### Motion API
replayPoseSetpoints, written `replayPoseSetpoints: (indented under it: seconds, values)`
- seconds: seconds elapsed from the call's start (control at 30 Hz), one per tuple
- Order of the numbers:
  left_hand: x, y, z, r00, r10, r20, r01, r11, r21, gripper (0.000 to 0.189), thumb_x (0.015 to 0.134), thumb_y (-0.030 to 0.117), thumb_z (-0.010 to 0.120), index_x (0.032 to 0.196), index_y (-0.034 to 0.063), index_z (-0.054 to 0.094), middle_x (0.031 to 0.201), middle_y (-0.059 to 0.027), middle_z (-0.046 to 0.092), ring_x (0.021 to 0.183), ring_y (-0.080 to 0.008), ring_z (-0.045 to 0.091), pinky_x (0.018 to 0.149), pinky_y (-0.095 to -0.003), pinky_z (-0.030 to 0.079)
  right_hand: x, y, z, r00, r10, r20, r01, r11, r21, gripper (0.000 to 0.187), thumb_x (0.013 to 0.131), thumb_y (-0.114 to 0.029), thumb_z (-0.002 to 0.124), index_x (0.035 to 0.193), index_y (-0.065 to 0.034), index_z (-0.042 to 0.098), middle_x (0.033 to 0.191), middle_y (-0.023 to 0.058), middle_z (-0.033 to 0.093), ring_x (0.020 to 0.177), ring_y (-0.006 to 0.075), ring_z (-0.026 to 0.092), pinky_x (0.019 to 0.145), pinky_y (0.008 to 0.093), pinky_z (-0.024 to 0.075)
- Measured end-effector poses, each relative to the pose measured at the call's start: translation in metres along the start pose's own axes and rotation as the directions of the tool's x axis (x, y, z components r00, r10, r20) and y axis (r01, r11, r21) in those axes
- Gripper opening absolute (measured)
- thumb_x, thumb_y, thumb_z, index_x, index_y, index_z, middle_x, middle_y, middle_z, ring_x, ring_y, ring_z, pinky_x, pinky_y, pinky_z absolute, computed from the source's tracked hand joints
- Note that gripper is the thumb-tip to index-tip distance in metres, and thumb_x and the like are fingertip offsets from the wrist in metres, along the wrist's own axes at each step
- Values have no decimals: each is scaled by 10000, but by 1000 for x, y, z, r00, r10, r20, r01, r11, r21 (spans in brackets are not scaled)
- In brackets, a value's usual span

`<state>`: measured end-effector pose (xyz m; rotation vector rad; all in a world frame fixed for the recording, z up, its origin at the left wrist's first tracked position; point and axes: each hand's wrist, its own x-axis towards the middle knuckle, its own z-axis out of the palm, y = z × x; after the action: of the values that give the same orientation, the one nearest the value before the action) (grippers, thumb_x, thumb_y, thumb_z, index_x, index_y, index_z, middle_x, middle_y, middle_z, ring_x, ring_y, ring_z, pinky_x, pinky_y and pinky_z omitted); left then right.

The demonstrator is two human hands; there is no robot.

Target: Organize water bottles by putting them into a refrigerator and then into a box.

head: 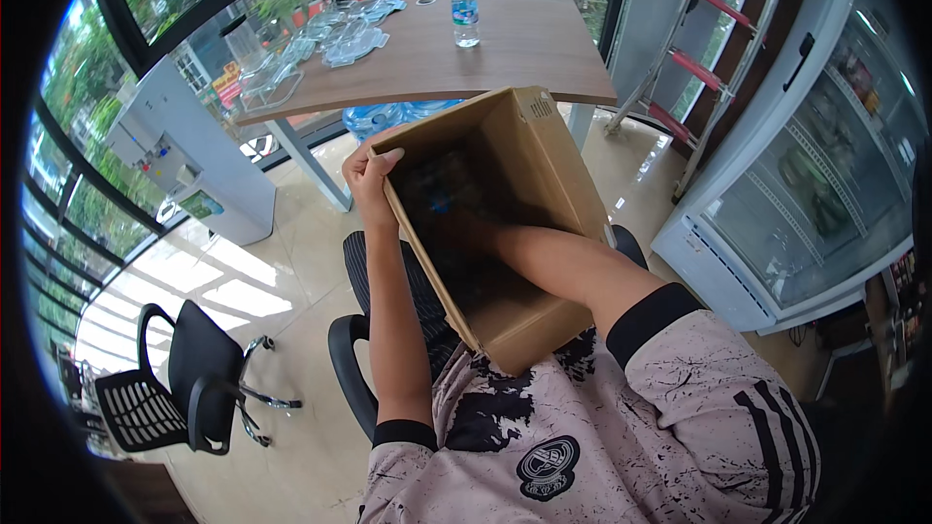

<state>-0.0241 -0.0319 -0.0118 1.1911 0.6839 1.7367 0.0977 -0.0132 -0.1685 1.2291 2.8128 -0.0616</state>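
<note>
An open cardboard box [575, 160] rests tilted on my lap, its opening facing me. My left hand [375, 167] grips the box's far left rim, thumb inside and fingers outside. My right forearm reaches into the box. Down in the shadow, my right hand [473, 227] is hard to make out beside a small blue object [439, 204], perhaps a bottle cap. Whether the fingers hold it is hidden by the dark. On the wooden table [524, 65] beyond the box stands a clear plastic water bottle [466, 18] with a blue cap and label.
Clear plastic pieces [353, 44] and a tape roll [426, 1] lie on the table, with large blue water bottles [378, 116] underneath. A water dispenser [196, 160] and an office chair [207, 364] are at left; a ladder [699, 69] and a glass-door refrigerator [801, 160] at right.
</note>
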Motion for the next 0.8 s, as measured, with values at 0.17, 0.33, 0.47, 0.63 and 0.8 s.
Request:
replayPoseSetpoints:
  seconds: [0.17,0.33,0.47,0.63,0.8]
  values:
    - [-8,10,-13,998,52,-44,-49,996,72,322,650,78,538,914,-64,654,821,-74,631,771,-125,556,755,-215,411,7,-13,-5,992,-72,-102,78,995,56,577,501,-199,805,1043,-80,647,1126,87,605,957,268,598,791,385,485]
    - [-21,28,-19,986,120,-117,-108,988,106,311,648,83,541,898,-69,650,809,-67,624,760,-122,555,738,-213,412,20,-22,-42,959,-279,45,282,950,-135,536,515,-209,800,1014,-75,656,1080,99,621,930,278,608,777,401,489]
    - [-29,36,-37,963,141,-230,-101,979,176,300,661,83,543,894,-75,646,801,-63,623,744,-120,555,731,-210,411,26,-38,-88,823,-465,325,561,754,-342,504,526,-217,796,990,-71,663,1044,109,633,908,285,616,766,413,491]
    - [-32,44,-48,937,158,-310,-93,972,215,274,682,87,546,885,-66,648,761,-45,607,704,-109,533,698,-209,406,21,-63,-150,632,-525,570,754,586,-297,466,540,-227,790,961,-65,671,998,122,649,881,295,627,753,429,495]
    - [-55,70,-68,816,245,-523,-142,963,230,79,691,100,569,645,39,551,666,-5,528,643,-83,489,630,-203,384,-7,-32,-254,649,-748,-143,727,554,406,349,650,-276,761,875,-35,646,743,105,645,709,234,624,635,346,491]
